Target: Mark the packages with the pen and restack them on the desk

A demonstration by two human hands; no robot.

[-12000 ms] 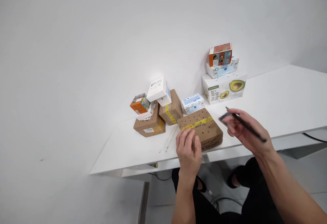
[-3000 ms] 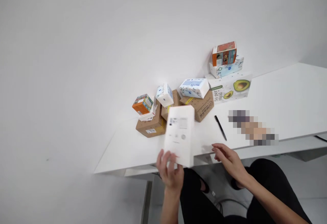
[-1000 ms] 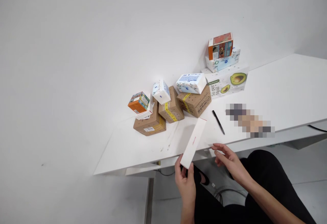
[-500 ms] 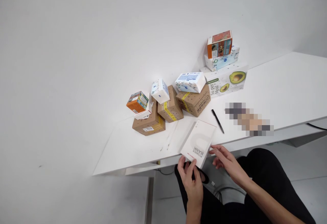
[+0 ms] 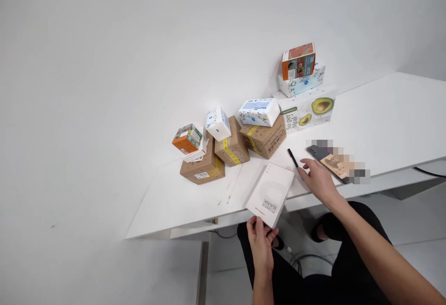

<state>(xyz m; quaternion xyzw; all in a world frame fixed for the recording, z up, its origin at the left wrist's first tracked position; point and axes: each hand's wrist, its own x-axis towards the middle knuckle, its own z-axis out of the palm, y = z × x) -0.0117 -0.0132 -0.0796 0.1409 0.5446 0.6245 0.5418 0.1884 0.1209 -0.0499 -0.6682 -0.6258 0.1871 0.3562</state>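
Observation:
My left hand (image 5: 260,244) grips the near edge of a white power bank box (image 5: 270,193), its thumb at the edge and the other fingers partly hidden under it. The box lies tilted across the table's front edge, its printed face up. My right hand (image 5: 318,180) is over the table to the right of the box, at a black pen (image 5: 292,157). Its thumb and index finger are apart, and the hand covers the pen's lower end. Just beyond that hand lies a phone (image 5: 315,152) with a picture on its back, partly blurred out.
On the white table (image 5: 167,203), brown cartons (image 5: 232,145) carry tissue packs (image 5: 259,111) and a small orange box (image 5: 187,139). Behind, to the right, an avocado-printed box (image 5: 310,110) bears a tissue pack and another orange box (image 5: 298,61). Cables (image 5: 313,257) lie on the floor.
My right hand has left the side of the power bank box and moved up and right to the pen. My left hand has shifted slightly along the box's near edge; the box stays put.

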